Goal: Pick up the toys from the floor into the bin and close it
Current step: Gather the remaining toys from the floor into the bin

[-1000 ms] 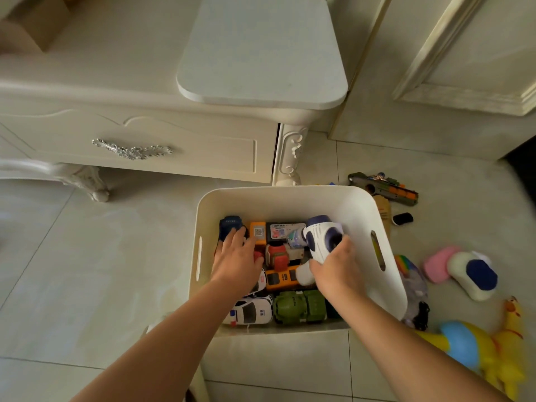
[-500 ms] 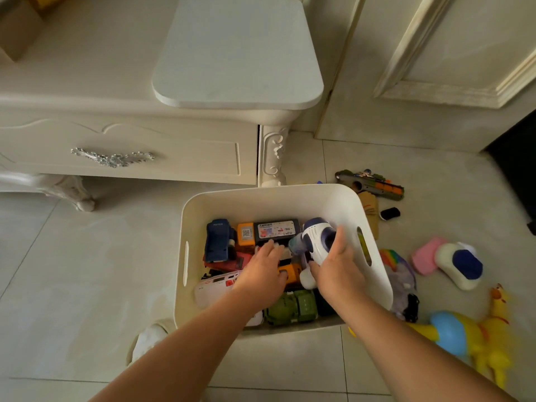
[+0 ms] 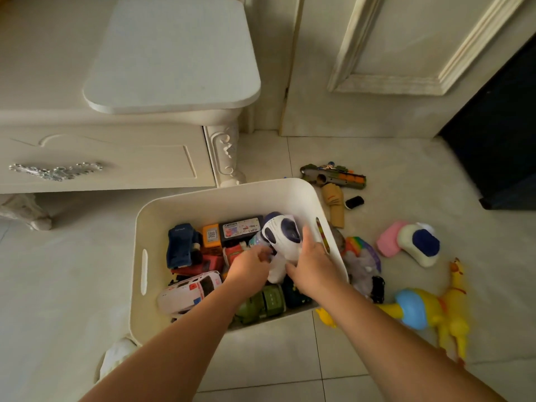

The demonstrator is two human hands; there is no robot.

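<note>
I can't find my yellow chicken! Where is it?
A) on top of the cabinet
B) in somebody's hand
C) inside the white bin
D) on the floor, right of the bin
D: the yellow chicken lies on the floor, outside the white bin, off to its right.

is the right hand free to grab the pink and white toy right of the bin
Probably not yet: the right hand grips the white-and-blue toy in the bin. Once freed, bare floor leads to the pink and white toy.
</note>
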